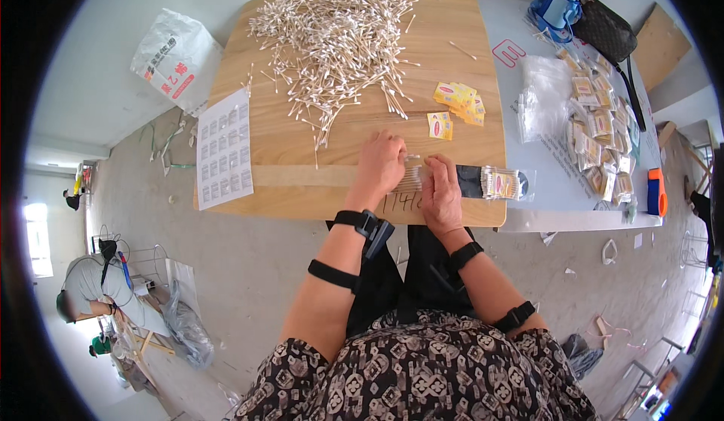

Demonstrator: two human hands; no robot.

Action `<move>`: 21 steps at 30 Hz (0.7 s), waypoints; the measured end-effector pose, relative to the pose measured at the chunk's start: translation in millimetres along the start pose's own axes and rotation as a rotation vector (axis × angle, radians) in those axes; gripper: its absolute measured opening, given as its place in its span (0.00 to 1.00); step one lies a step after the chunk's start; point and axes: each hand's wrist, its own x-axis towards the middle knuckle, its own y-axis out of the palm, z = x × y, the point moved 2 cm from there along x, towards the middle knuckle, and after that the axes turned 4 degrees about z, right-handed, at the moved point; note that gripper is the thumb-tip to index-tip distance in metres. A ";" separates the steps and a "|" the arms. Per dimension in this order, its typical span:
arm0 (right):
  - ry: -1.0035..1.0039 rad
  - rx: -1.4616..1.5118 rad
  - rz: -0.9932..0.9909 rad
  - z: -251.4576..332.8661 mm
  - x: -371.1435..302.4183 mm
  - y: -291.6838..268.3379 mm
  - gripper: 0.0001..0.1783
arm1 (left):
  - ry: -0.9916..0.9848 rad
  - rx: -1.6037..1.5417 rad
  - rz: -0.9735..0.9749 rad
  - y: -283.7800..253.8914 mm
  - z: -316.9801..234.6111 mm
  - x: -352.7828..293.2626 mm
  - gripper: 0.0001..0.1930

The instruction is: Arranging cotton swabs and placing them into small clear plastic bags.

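Observation:
My left hand and my right hand are close together at the front edge of the wooden board. Between them lies a small row of cotton swabs. Both hands have curled fingers closed on these swabs; the fingertips partly hide them. Just right of my right hand, a clear packet of cotton swabs with a yellow card lies on a dark strip. A big loose heap of cotton swabs spreads over the far part of the board. Small yellow cards lie beyond my right hand.
A printed sheet overhangs the wooden board's left edge. On the grey table at right are clear plastic bags, several filled swab packets, an orange and blue tool, a dark pouch and a bottle. Another person works at far left.

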 end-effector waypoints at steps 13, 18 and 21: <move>-0.035 0.030 -0.085 -3.7 -0.5 -3.9 0.17 | 0.025 0.198 0.061 16.0 -25.1 -78.9 0.40; 0.028 0.229 -0.109 -4.1 -0.7 -5.2 0.16 | 0.022 -0.017 -0.141 13.0 -7.7 -77.8 0.37; 0.127 0.334 -0.150 -3.0 -0.5 -0.3 0.18 | -0.038 -0.449 -0.474 7.3 5.2 -75.2 0.31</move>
